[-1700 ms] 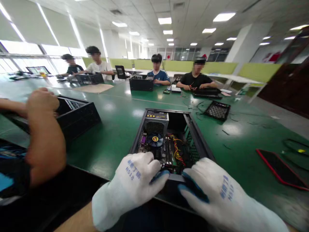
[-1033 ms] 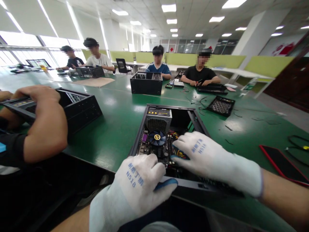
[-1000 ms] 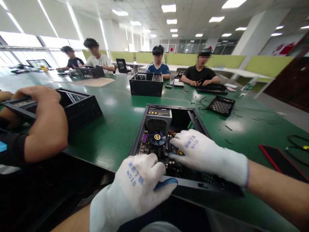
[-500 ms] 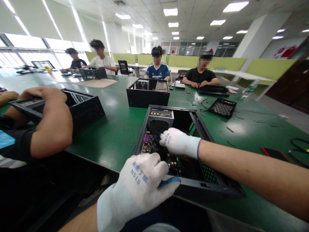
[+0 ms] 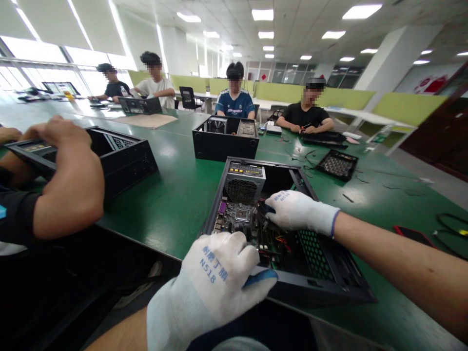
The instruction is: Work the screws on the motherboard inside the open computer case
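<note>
An open black computer case (image 5: 321, 287) lies before me at the table's edge. My left hand (image 5: 223, 273), in a white glove, is closed over its near left rim, the thumb along the outside. Above the inside of the case, my right hand (image 5: 288, 209), gloved too, is closed on a dark CPU cooler (image 5: 262, 210), mostly hidden by the fingers. To its left the bare CPU socket (image 5: 242, 215) shows on the motherboard (image 5: 228, 212), near a purple port (image 5: 222, 208). A power supply (image 5: 244, 183) fills the far left corner. Coloured cables run beneath my right hand.
On the left a co-worker's arm (image 5: 78, 165) reaches over another case (image 5: 127, 161). A further case (image 5: 224, 146) stands across the green table (image 5: 171, 195). Right of mine lie a black tray (image 5: 336, 164), a red-edged phone (image 5: 415, 236) and cables (image 5: 451, 229). Several people sit opposite.
My right hand has moved right, lifting the dark cooler off the motherboard and uncovering the CPU socket. My left hand keeps its place on the rim.
</note>
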{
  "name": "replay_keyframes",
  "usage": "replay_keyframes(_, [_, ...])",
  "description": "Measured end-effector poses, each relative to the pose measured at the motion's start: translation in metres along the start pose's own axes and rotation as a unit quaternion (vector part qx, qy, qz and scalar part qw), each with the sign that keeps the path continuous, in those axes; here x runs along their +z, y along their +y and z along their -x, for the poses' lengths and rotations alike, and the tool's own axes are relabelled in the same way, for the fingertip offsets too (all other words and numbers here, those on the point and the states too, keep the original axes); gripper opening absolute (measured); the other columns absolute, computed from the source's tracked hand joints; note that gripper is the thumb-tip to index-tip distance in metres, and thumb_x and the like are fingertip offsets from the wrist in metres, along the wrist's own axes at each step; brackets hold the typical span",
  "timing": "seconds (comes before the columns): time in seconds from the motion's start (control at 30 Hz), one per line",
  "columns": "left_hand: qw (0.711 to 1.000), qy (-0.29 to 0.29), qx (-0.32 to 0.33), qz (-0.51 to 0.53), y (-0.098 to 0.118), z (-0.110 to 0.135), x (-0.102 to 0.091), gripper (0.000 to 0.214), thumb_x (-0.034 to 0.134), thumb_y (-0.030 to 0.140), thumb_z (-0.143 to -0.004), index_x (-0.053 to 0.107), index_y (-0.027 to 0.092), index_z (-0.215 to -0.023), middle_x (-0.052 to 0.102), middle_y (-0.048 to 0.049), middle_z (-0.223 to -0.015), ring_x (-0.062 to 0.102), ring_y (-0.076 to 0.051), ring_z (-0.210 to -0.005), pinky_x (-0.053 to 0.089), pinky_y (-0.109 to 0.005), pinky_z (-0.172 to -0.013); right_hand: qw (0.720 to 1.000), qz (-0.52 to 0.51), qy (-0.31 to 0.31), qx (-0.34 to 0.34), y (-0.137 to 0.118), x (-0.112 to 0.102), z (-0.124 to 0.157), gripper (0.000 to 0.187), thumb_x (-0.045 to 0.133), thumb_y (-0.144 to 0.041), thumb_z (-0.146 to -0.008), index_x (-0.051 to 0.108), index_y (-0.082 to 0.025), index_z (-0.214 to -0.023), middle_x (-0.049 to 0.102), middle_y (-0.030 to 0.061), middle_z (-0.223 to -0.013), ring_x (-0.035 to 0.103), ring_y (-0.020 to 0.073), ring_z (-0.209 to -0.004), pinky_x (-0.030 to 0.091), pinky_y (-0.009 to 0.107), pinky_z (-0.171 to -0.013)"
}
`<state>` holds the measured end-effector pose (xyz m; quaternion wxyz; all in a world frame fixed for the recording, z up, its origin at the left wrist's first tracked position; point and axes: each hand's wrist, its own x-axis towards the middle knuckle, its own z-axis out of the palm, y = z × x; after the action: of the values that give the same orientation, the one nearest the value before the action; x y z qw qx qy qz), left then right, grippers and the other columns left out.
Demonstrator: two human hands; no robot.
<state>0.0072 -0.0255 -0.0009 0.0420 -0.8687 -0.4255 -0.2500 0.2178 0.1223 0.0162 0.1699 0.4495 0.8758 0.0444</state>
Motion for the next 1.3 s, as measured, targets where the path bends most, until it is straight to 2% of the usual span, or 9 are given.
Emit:
replay_keyframes(0.13, [1.0,-0.006,-0.005,-0.002,0.001,0.001,0.001,0.033,0.056,0.052,-0.098,0.053,0.025,-0.079,0.057,0.0005,-0.076,0.054,-0.02,-0.066,0.03,-0.036,-0.057,0.998,0.009,-0.054,-0.011,-0.015,0.004,-0.009,0.041,0.053,-0.043,-0.092,0.078,-0.014,-0.106,0.078,0.0165,-0.104,0.075,0.0295,-0.099,0.054,0.035,-0.079])
replay_keyframes(0.3, [1.0,-0.008,-0.006,-0.001,0.0,0.001,0.001,0.032,0.055,0.053,-0.098,0.053,0.026,-0.081,0.058,0.0003,-0.078,0.055,-0.02,-0.067,0.03,-0.036,-0.057,0.998,0.023,-0.054,-0.035,-0.026,0.002,-0.007,0.035,0.05,-0.033,-0.094,0.078,-0.014,-0.103,0.078,0.0167,-0.105,0.075,0.0303,-0.1,0.054,0.037,-0.08])
replay_keyframes(0.53, [1.0,-0.01,-0.002,0.0,0.0,0.001,-0.001,0.031,0.057,0.052,-0.097,0.053,0.025,-0.081,0.058,0.0004,-0.077,0.055,-0.019,-0.064,0.028,-0.036,-0.055,0.999,-0.019,0.024,0.016,0.006,-0.01,-0.003,0.038,0.045,-0.036,-0.096,0.078,-0.017,-0.095,0.079,0.0131,-0.099,0.074,0.025,-0.091,0.052,0.032,-0.077])
replay_keyframes(0.7, [1.0,0.0,0.0,0.003,0.001,0.0,-0.002,0.031,0.058,0.049,-0.097,0.054,0.025,-0.079,0.058,0.0001,-0.076,0.056,-0.019,-0.064,0.032,-0.036,-0.054,0.999,0.005,0.021,0.026,0.019,0.001,-0.016,0.038,0.044,-0.033,-0.098,0.077,-0.014,-0.099,0.077,0.0171,-0.105,0.073,0.0274,-0.095,0.051,0.035,-0.08])
replay_keyframes(0.87, [1.0,0.01,0.001,-0.003,0.001,-0.002,-0.002,0.031,0.06,0.047,-0.096,0.055,0.024,-0.076,0.058,0.0,-0.074,0.055,-0.019,-0.061,0.033,-0.035,-0.052,1.0,0.015,-0.009,-0.024,0.003,0.01,-0.024,0.041,0.044,-0.034,-0.101,0.076,-0.01,-0.109,0.076,0.0195,-0.108,0.072,0.0286,-0.103,0.051,0.035,-0.087])
replay_keyframes(0.97, [1.0,0.007,0.001,0.001,0.001,-0.001,-0.001,0.031,0.059,0.048,-0.096,0.055,0.024,-0.077,0.058,0.0,-0.074,0.055,-0.018,-0.061,0.033,-0.034,-0.052,0.999,-0.001,-0.034,-0.027,-0.008,0.007,-0.023,0.049,0.043,-0.047,-0.102,0.077,-0.012,-0.109,0.077,0.018,-0.107,0.074,0.0268,-0.099,0.052,0.033,-0.084])
replay_keyframes(1.03, [1.0,0.005,0.001,-0.003,0.001,-0.001,-0.001,0.031,0.058,0.049,-0.096,0.055,0.024,-0.077,0.058,0.0001,-0.074,0.055,-0.019,-0.061,0.032,-0.034,-0.052,0.998,0.005,-0.051,-0.022,-0.013,0.004,-0.02,0.051,0.051,-0.054,-0.098,0.077,-0.012,-0.109,0.077,0.0174,-0.108,0.074,0.0282,-0.099,0.053,0.033,-0.081])
replay_keyframes(1.13, [1.0,0.004,0.0,-0.007,0.001,-0.001,-0.001,0.031,0.059,0.048,-0.095,0.054,0.024,-0.076,0.057,0.0001,-0.073,0.055,-0.019,-0.06,0.031,-0.034,-0.051,0.997,0.032,-0.066,-0.032,-0.017,-0.001,-0.015,0.042,0.063,-0.048,-0.092,0.078,-0.014,-0.11,0.077,0.0164,-0.109,0.074,0.0309,-0.103,0.054,0.035,-0.081])
replay_keyframes(1.3, [1.0,-0.005,-0.004,-0.004,0.001,-0.002,-0.001,0.03,0.06,0.048,-0.095,0.056,0.024,-0.077,0.059,-0.0004,-0.074,0.056,-0.02,-0.06,0.034,-0.034,-0.052,0.995,0.058,-0.065,-0.04,-0.014,-0.008,-0.007,0.027,0.06,-0.033,-0.092,0.08,-0.017,-0.101,0.079,0.0138,-0.103,0.075,0.0288,-0.098,0.054,0.035,-0.079])
